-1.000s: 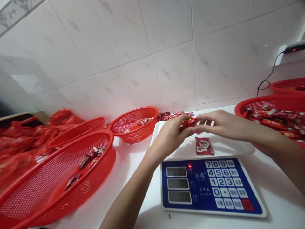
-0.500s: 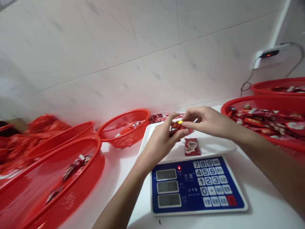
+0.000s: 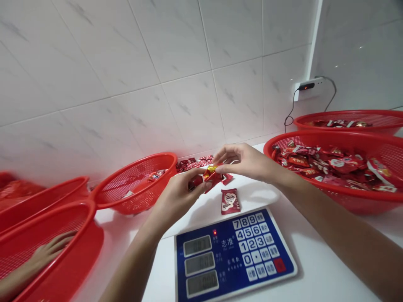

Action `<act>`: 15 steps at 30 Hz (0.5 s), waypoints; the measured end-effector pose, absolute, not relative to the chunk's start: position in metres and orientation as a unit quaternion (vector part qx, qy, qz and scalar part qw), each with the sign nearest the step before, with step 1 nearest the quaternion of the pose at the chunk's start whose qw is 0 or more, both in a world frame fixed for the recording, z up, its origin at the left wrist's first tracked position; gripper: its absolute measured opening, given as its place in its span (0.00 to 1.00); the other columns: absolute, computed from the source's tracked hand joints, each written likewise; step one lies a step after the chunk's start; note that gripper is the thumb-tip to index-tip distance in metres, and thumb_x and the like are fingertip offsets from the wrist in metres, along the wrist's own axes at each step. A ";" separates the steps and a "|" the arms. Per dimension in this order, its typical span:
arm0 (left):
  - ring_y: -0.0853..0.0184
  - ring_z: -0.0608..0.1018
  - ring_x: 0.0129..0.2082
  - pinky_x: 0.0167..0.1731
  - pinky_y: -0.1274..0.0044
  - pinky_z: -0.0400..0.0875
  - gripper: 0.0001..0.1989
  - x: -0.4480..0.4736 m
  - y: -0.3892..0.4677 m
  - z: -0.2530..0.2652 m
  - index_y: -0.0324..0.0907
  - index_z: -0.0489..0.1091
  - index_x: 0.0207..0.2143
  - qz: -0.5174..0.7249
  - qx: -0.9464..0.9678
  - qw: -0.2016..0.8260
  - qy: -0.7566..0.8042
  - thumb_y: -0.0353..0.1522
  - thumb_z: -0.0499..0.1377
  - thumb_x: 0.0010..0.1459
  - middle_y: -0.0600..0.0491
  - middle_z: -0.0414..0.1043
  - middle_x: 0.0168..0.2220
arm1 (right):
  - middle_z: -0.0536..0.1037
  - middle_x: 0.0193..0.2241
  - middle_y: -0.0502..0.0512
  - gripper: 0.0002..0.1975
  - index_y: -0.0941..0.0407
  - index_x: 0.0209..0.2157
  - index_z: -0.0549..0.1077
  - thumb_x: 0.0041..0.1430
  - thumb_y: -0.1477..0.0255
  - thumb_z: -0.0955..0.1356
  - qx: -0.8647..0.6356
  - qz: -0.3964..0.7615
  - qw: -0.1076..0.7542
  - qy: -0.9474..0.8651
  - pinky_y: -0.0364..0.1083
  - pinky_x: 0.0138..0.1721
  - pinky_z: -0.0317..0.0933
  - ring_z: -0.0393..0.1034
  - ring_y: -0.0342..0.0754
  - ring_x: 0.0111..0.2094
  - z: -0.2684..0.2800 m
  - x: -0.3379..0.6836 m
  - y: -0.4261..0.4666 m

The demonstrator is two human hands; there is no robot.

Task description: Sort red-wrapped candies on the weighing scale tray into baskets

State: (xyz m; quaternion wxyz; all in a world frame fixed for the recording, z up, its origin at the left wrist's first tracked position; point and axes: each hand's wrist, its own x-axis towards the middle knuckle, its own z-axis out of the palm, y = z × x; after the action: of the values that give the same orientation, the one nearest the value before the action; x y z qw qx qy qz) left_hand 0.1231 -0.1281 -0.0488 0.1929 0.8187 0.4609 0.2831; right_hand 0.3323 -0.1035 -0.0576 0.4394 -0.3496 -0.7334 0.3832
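My left hand [image 3: 179,191] is closed around a few wrapped candies [image 3: 209,178] in red and gold foil, held over the white pan [image 3: 189,216] of a digital scale. My right hand [image 3: 244,161] comes in from the right, thumb and fingertips pinching the gold-wrapped candy [image 3: 211,168] at the top of that bunch. The fingers partly cover the bunch, so its full make-up is hidden. Just below the hands, a flat dark-red candy packet [image 3: 230,202] lies on the pan. The scale's blue keypad panel [image 3: 228,264] faces me.
To the right, a red basket [image 3: 315,184] is full of wrapped candies, with another red basket [image 3: 346,115] behind it. Red baskets [image 3: 135,161] also stand left, and a co-worker's hand [image 3: 47,256] reaches into the nearest. More candies [image 3: 195,162] lie along the wall.
My view has swung right and the scale sits lower left in it. Both hands stay together at the candies, which show more plainly. A co-worker's hand has entered the left basket.
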 end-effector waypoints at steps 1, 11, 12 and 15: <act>0.70 0.69 0.22 0.20 0.79 0.60 0.15 0.122 -0.127 -0.049 0.42 0.76 0.45 0.287 0.813 0.211 0.460 0.41 0.59 0.61 0.54 0.71 0.24 | 0.81 0.37 0.56 0.12 0.59 0.42 0.75 0.55 0.73 0.74 -0.339 0.389 0.434 -0.739 0.44 0.39 0.69 0.76 0.46 0.39 -0.057 0.335 -0.103; 0.74 0.65 0.17 0.15 0.85 0.55 0.22 0.121 -0.130 -0.050 0.43 0.67 0.47 0.368 0.737 0.375 0.425 0.46 0.63 0.57 0.58 0.68 0.20 | 0.81 0.41 0.55 0.14 0.58 0.48 0.78 0.60 0.73 0.71 -0.262 0.484 0.368 -0.750 0.44 0.41 0.65 0.73 0.43 0.39 -0.046 0.354 -0.102; 0.74 0.65 0.17 0.15 0.85 0.55 0.22 0.122 -0.130 -0.050 0.43 0.66 0.47 0.363 0.739 0.379 0.422 0.47 0.63 0.58 0.58 0.68 0.20 | 0.81 0.40 0.55 0.15 0.58 0.49 0.78 0.60 0.73 0.71 -0.263 0.491 0.356 -0.750 0.43 0.39 0.65 0.73 0.42 0.37 -0.046 0.354 -0.102; 0.73 0.65 0.17 0.15 0.83 0.55 0.21 0.122 -0.126 -0.052 0.42 0.67 0.46 0.346 0.756 0.367 0.417 0.47 0.62 0.58 0.58 0.67 0.20 | 0.81 0.38 0.55 0.13 0.60 0.47 0.78 0.61 0.73 0.71 -0.270 0.500 0.340 -0.750 0.42 0.36 0.64 0.72 0.41 0.34 -0.048 0.350 -0.101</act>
State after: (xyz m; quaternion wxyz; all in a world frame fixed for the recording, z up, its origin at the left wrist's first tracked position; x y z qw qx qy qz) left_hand 0.1221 -0.1261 -0.0517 0.3675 0.7558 0.4171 0.3460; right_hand 0.3501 -0.1006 -0.0482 0.3396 -0.2697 -0.7499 0.4996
